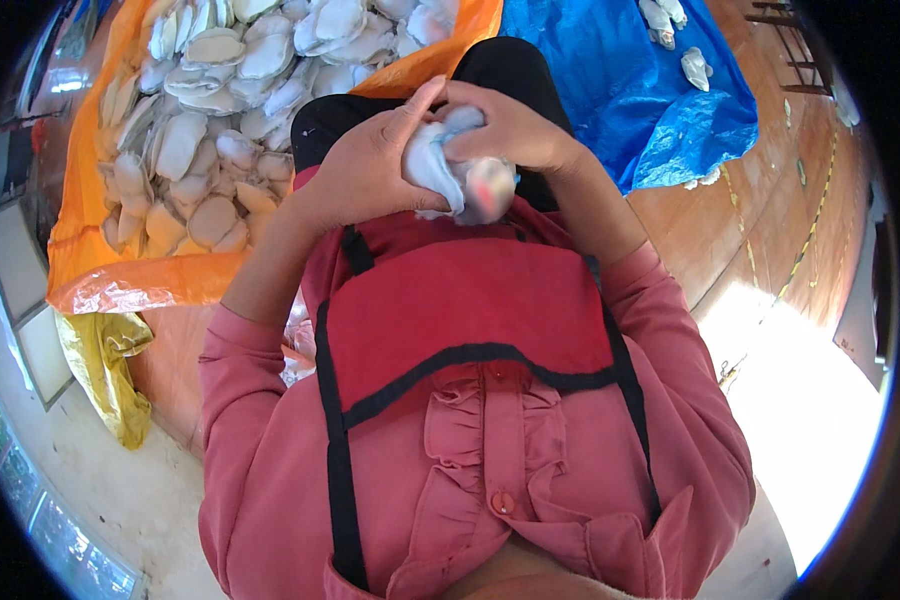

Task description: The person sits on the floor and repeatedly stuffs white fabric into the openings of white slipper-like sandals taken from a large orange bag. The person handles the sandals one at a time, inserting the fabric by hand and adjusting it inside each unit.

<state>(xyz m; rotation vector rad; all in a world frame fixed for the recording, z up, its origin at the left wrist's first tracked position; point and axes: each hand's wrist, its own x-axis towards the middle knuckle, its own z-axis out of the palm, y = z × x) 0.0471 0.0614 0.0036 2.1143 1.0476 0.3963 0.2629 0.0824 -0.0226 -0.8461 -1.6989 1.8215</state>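
Note:
Above my lap, both hands are closed around a small white plush piece [432,168]. My left hand [370,165] grips its left side, with the thumb along the near edge and the fingers reaching over the top. On the other side my right hand [515,128] has its fingers bent into the middle of the piece. A rounded, blurred end with a pinkish-red spot sticks out below the right fingers. Pale blue shows at the upper part of the piece. The fingertips are partly hidden in the soft fabric.
On the left, an orange tarp [75,235] bears a large heap of flat white plush pieces [215,90]. A blue tarp [590,75] at the right has a few bunched white pieces [697,68] on it. A yellow bag [110,370] lies on the floor at the left.

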